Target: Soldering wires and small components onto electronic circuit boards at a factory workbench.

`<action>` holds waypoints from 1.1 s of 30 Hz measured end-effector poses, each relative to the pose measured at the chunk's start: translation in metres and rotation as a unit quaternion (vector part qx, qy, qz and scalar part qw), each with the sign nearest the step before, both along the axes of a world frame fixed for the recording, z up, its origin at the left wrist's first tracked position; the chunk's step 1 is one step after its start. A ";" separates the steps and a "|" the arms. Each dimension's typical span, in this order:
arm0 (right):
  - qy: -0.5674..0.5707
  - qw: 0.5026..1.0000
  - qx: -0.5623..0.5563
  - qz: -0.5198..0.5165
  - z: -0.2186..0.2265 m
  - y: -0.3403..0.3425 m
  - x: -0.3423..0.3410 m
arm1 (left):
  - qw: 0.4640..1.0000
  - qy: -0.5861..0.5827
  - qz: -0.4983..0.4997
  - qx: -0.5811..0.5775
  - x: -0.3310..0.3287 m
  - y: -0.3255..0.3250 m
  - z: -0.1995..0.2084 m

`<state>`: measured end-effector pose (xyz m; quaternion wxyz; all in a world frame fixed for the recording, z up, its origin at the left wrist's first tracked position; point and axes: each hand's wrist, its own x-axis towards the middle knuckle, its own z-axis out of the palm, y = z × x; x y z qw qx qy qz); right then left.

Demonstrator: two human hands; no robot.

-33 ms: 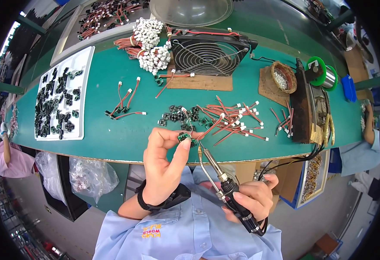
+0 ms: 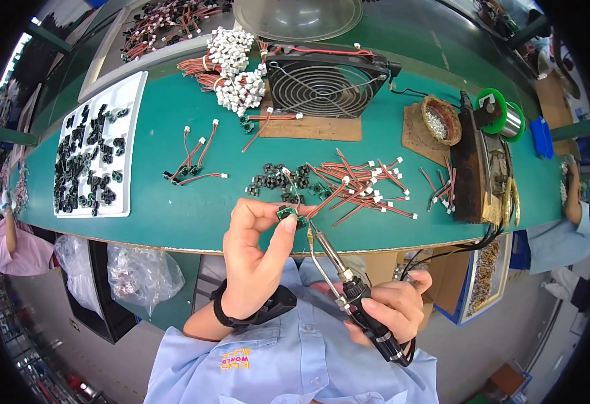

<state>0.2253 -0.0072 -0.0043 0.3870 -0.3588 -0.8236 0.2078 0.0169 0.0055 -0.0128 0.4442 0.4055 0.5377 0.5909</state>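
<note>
A long green table (image 2: 174, 215) curves across the room, and the person sits at its near edge. The left hand (image 2: 251, 259) is raised just over that edge. Its thumb and first finger are pinched tight on a small green part (image 2: 284, 213) with a thin wire sticking up from it. The right hand (image 2: 392, 306) is lower and closer to the body, closed around the black handle of a soldering iron (image 2: 339, 269). The iron's metal tip points up and reaches right beside the small green part. I cannot tell if they touch.

Just past the left hand lies a pile of red wires with white plugs (image 2: 362, 188) and some more small dark parts (image 2: 278, 180). Farther out from the hands sits a black fan (image 2: 325, 81). Far off to the left side is a white tray (image 2: 100, 148) full of dark pieces. Out past the right hand are a brown iron stand (image 2: 473, 161) and a green spool (image 2: 504, 114).

To do this well, I think the left hand should stay very still and keep its fingers away from the hot tip. The tip should only touch the tiny joint for a short time, so the part does not burn.
</note>
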 end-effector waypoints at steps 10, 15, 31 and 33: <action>0.003 1.000 -0.019 0.017 -0.002 0.002 0.000 | 0.997 0.074 -0.002 0.003 -0.002 -0.002 -0.008; 0.008 1.000 -0.019 0.023 -0.002 0.003 0.001 | 0.997 0.064 0.041 0.006 0.001 -0.002 -0.008; 0.017 1.000 -0.014 0.014 -0.001 0.001 0.002 | 0.997 0.072 0.034 0.017 0.003 -0.003 -0.003; 0.018 1.000 -0.013 0.015 -0.001 0.001 0.001 | 0.997 0.065 0.035 0.018 0.002 -0.003 -0.003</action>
